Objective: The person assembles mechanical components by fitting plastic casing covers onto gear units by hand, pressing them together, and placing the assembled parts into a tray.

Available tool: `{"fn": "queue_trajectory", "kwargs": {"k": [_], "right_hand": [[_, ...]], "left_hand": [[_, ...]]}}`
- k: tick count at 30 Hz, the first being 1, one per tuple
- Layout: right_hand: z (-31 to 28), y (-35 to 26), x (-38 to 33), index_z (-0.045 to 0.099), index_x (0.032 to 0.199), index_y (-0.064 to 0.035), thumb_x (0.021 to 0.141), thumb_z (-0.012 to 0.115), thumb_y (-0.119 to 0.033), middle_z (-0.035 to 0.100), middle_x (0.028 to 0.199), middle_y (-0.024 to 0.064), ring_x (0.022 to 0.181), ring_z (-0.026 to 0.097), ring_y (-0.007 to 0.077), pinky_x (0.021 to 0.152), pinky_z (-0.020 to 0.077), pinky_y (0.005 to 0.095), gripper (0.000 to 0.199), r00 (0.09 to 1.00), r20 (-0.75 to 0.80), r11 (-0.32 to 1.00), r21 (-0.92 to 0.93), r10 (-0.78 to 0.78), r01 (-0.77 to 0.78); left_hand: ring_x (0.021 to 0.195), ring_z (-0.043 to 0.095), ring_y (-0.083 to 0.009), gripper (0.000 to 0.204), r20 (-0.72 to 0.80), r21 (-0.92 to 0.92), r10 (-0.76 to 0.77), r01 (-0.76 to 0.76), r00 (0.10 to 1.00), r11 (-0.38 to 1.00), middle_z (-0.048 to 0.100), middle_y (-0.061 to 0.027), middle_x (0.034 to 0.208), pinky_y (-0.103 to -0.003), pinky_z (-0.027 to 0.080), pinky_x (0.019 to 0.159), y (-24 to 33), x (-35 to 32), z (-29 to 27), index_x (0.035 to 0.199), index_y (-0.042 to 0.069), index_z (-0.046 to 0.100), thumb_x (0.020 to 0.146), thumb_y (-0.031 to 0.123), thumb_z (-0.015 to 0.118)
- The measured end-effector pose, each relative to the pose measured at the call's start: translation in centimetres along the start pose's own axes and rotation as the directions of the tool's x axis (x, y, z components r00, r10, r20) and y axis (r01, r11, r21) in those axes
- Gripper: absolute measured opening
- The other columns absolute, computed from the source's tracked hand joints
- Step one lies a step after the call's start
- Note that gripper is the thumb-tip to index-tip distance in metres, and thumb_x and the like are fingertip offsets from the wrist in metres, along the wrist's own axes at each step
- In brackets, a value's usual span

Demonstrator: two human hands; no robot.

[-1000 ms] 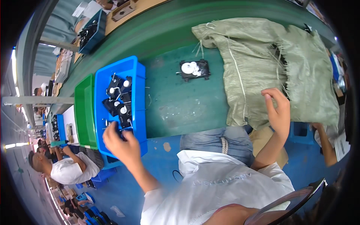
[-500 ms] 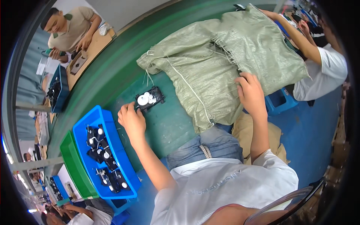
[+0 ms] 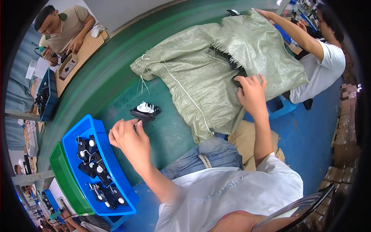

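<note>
Since a second before, the left hand [image 3: 129,138] had left the blue bin [image 3: 77,133] and pinched the black part [image 3: 144,111] beside it on the desk [image 3: 116,77]. Right hand [image 3: 252,94] gripped the sack [image 3: 216,65].

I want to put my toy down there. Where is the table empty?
The green table is bare in the wide strip between the woven sack and the wooden desk, and in a smaller patch between the black part and the sack's lower edge. It is crowded in the blue bin of black parts, beside the left hand.
</note>
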State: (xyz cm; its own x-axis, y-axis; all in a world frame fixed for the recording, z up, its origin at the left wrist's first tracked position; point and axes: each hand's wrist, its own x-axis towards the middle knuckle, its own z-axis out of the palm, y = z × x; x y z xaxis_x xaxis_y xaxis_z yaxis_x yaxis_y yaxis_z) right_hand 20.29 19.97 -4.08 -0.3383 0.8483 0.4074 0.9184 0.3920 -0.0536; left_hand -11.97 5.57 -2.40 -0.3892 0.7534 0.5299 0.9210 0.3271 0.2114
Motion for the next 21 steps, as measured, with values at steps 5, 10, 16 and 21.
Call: {"fn": "queue_trajectory", "kwargs": {"k": [5, 10, 16, 21], "right_hand": [[-0.3, -4.1, 0.2, 0.065, 0.103, -0.0099, 0.073, 0.063, 0.000, 0.065, 0.087, 0.0015, 0.085, 0.059, 0.0171, 0.105, 0.0348, 0.0396, 0.031, 0.981, -0.150, 0.866, 0.467, -0.119, 0.177], [0.5, -4.7, 0.5, 0.065, 0.105, -0.0064, 0.078, 0.062, 0.001, 0.066, 0.093, 0.0042, 0.083, 0.059, 0.0146, 0.089, 0.0454, 0.0304, 0.028, 0.996, 0.076, 0.570, 0.817, 0.054, -0.093], [1.7, -4.1, 1.5, 0.063, 0.110, -0.0031, 0.081, 0.062, 0.001, 0.066, 0.100, 0.0079, 0.081, 0.059, 0.0147, 0.074, 0.0484, 0.0252, 0.029, 0.967, 0.071, 0.005, 0.997, 0.245, -0.075], [2.2, -3.8, 3.0, 0.062, 0.116, -0.0024, 0.082, 0.062, 0.002, 0.065, 0.104, 0.0098, 0.085, 0.061, 0.0177, 0.075, 0.0500, 0.0275, 0.034, 0.974, 0.195, 0.443, 0.868, 0.112, -0.224]], "left_hand": [[0.101, 0.061, -0.0280, 0.011, -0.151, -0.316, -0.109, 0.057, 0.982, 0.947, 0.066, -0.0113, 0.096, -0.039, 0.041, 0.095, 3.8, 0.5, -2.9, 0.089, 0.005, 0.068, 0.078, 0.009, 0.070], [0.097, 0.061, -0.0248, 0.011, -0.200, -0.581, -0.211, 0.058, 0.957, 0.812, 0.065, -0.0053, 0.089, -0.038, 0.039, 0.096, 5.6, 1.3, -1.3, 0.088, 0.009, 0.067, 0.078, 0.012, 0.071], [0.090, 0.060, -0.0234, 0.010, -0.216, -0.688, -0.245, 0.031, 0.945, 0.725, 0.064, -0.0050, 0.088, -0.035, 0.043, 0.088, 6.4, 2.0, 0.2, 0.089, 0.008, 0.066, 0.080, 0.010, 0.070], [0.082, 0.057, -0.0216, 0.007, -0.122, -0.793, -0.342, 0.115, 0.932, 0.598, 0.063, -0.0053, 0.087, -0.033, 0.045, 0.080, 6.9, 1.1, 1.7, 0.089, 0.006, 0.064, 0.083, 0.008, 0.067]]}}
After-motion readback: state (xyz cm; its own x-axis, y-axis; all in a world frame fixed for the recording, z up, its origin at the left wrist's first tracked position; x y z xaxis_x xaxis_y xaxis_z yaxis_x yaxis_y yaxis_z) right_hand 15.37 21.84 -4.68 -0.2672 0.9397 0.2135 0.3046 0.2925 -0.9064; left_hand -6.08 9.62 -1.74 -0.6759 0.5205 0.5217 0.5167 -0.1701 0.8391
